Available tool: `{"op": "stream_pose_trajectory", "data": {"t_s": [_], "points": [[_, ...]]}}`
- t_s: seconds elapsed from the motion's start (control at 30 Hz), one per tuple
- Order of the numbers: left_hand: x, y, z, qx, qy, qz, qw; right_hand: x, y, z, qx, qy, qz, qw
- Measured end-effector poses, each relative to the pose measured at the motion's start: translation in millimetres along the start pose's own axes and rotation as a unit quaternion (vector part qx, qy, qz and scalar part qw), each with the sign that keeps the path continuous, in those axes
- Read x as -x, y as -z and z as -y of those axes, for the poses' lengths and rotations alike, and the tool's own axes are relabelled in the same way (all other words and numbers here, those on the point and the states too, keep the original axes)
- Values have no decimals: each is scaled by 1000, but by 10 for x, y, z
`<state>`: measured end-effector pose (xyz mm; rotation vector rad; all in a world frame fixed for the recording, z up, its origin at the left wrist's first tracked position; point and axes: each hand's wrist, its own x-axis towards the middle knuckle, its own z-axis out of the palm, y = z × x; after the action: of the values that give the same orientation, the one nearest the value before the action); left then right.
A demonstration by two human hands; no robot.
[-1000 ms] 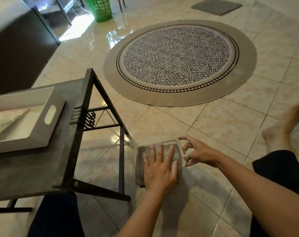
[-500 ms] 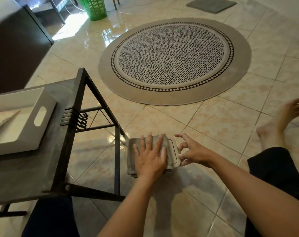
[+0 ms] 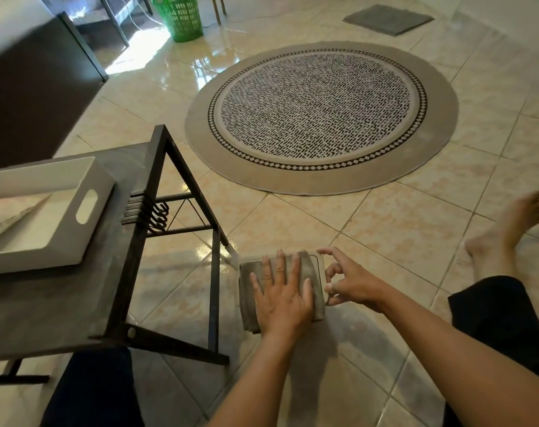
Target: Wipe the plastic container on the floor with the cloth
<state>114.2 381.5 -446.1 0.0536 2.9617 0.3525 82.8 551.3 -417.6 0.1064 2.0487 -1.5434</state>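
A flat, pale plastic container (image 3: pixel 322 274) lies on the tiled floor, just right of a table leg. A folded grey cloth (image 3: pixel 246 291) covers most of it, so only the right rim and a corner show. My left hand (image 3: pixel 282 298) lies flat on the cloth with its fingers spread, pressing it down. My right hand (image 3: pixel 353 282) pinches the container's right edge between thumb and fingers, steadying it.
A dark metal-framed side table (image 3: pixel 129 272) stands close on the left with a white tray (image 3: pixel 86 229) on it. A round patterned rug (image 3: pixel 320 118) lies ahead. My bare foot (image 3: pixel 505 232) is at the right, a green basket (image 3: pixel 179 16) far back.
My left hand slid the cloth left across the container, then back to the right. The right hand kept its pinch on the container's edge.
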Motion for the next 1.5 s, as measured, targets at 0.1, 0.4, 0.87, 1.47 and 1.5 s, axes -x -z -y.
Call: {"op": "stream_pose_trajectory", "data": {"t_s": [0.1,0.4,0.87,1.47,1.5], "points": [[-154,70,170,38,66,-18,997,14,-42,-27,2,4,-20,1000],[129,-49,41,19,26,-32,999,-109,102,124,223,31,-37,974],[66,-15,190,20,21,-44,999,-651,57,479,311,35,45,949],[-78,132,-73,52,8,34,998,-113,289,185,91,-49,75,992],[-80,133,-57,55,2,39,998,-169,291,242,82,-44,75,993]]}}
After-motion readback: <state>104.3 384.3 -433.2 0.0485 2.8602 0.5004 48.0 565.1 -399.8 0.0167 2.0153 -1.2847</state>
